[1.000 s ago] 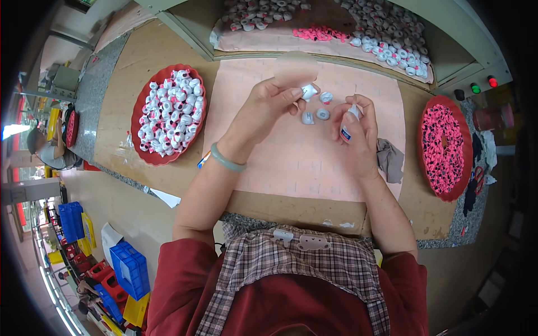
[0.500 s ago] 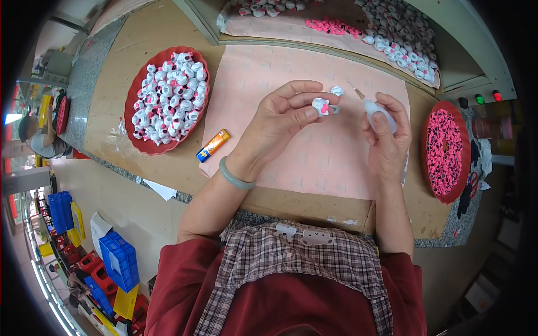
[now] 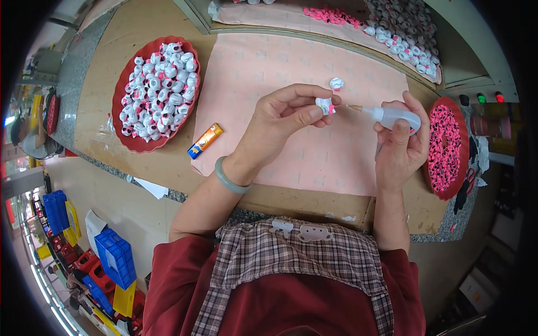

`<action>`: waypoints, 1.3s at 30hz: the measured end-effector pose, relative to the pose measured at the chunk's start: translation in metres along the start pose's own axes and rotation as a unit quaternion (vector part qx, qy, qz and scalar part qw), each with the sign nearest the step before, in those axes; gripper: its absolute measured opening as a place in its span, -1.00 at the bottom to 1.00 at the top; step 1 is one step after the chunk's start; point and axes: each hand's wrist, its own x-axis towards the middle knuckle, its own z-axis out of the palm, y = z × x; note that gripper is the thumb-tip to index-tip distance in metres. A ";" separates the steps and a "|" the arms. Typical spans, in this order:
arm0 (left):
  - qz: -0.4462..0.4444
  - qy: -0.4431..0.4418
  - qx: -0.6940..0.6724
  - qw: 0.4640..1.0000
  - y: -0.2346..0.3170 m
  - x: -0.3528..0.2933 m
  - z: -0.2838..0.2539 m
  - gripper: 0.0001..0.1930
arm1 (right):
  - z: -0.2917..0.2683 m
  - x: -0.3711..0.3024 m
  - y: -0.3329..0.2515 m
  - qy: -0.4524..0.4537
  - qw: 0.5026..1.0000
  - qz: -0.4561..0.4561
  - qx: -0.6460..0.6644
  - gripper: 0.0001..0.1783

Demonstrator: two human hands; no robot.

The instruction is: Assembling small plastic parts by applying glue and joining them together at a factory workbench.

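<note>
Between the thumb and fingers of my left hand (image 3: 294, 112) is a small white figurine piece (image 3: 324, 105) with a pink patch on its right side. My right hand (image 3: 400, 143) grips a translucent squeeze bottle (image 3: 400, 119), tipped sideways. Its thin nozzle (image 3: 354, 107) points left at the figurine piece, with the tip close to the pink patch; whether they touch I cannot tell. Just beyond my left fingertips, another white piece (image 3: 336, 84) with a bit of pink lies on the pink sheet (image 3: 280, 162).
A red scalloped tray (image 3: 119, 106) heaped with white and pink pieces stands left, near an orange and blue packet (image 3: 205, 141). At right, a red tray (image 3: 465, 148) holds small pink and black parts. A shelf (image 3: 269, 31) behind bears rows of pieces.
My right hand has swung the bottle from nearly upright to sideways, its nozzle now beside the figurine piece. My left hand has turned the piece, bringing the pink patch to the right.
</note>
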 end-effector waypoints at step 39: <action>-0.025 0.010 -0.037 0.999 -0.007 0.001 -0.002 -0.73 | -0.003 -0.009 -0.002 -0.048 0.980 -0.110 -0.157 -0.61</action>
